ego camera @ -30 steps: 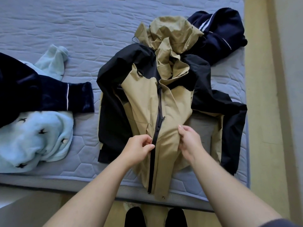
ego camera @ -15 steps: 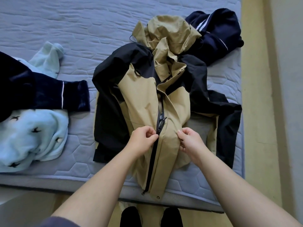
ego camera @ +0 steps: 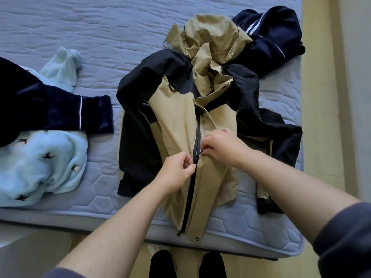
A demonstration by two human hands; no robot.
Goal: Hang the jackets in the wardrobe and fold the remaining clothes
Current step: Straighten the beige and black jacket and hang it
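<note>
While the tan-and-black hooded jacket (ego camera: 176, 121) lies on the mattress (ego camera: 100, 37), the left hand (ego camera: 176, 173) pinches its zipper edge and the right hand (ego camera: 222, 145) pinches the zipper pull.

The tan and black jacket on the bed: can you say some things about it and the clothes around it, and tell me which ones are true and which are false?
1. The jacket lies on the mattress with its hood farthest from the person. True.
2. The left hand and the right hand both pinch the jacket at its zip. True.
3. The light blue garment with birds lies to the right of the jacket. False: it lies to the left.
4. The jacket hangs on a hanger. False: it lies on the mattress, and no hanger shows.
5. A navy garment with white stripes lies beside the hood. True.
</note>
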